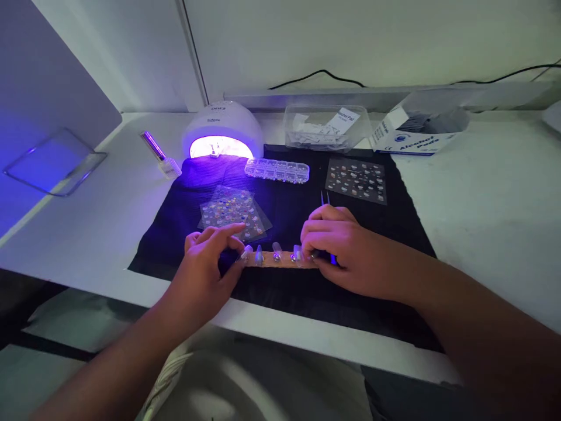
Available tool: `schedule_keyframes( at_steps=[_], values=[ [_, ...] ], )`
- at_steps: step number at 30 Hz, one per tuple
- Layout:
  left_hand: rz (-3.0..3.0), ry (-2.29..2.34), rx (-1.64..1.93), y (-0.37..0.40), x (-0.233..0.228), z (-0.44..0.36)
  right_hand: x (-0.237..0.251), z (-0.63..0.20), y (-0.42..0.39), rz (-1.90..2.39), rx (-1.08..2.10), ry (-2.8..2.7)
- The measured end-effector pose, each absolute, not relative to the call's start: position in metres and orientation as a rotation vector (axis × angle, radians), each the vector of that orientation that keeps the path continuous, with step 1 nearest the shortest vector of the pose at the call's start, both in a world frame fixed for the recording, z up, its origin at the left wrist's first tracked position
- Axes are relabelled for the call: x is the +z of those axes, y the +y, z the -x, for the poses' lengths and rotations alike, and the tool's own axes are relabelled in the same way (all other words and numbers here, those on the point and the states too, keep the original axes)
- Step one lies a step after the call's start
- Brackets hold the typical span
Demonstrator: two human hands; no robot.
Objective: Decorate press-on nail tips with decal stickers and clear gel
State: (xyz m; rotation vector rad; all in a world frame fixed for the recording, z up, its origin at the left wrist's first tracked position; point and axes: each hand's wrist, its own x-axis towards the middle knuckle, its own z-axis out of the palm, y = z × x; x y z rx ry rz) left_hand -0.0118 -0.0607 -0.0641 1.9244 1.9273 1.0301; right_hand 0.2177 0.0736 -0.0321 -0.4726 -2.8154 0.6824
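A wooden stick point(280, 259) with several clear nail tips stuck on it lies on the black mat point(289, 298). My left hand point(205, 272) pinches the stick's left end with thumb and forefinger. My right hand point(342, 245) rests on the stick's right end and holds tweezers point(325, 199), whose rear end sticks up behind the fingers. A sticker sheet point(232, 213) lies just beyond my left hand.
A lit UV nail lamp point(222, 131) stands at the back. Near it are a small bottle point(160, 155), a clear bead organizer point(277, 170), a second sticker sheet point(356, 180), a clear plastic box point(324, 126) and an alcohol pad box point(416, 131). A glass tray point(55, 164) lies far left.
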Motion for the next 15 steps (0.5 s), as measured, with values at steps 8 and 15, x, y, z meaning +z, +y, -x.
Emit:
schedule_keyframes(
  at_steps=[8, 15],
  values=[
    [-1.932, 1.923, 1.030, -0.0614, -0.0625, 0.0108, -0.0268, -0.2182, 0.0749, 0.549, 0.742, -2.834],
    [-1.880, 1.936, 1.046, -0.0583, -0.0657, 0.0080, -0.0249, -0.2201, 0.0697, 0.724, 0.625, -2.792]
  ],
)
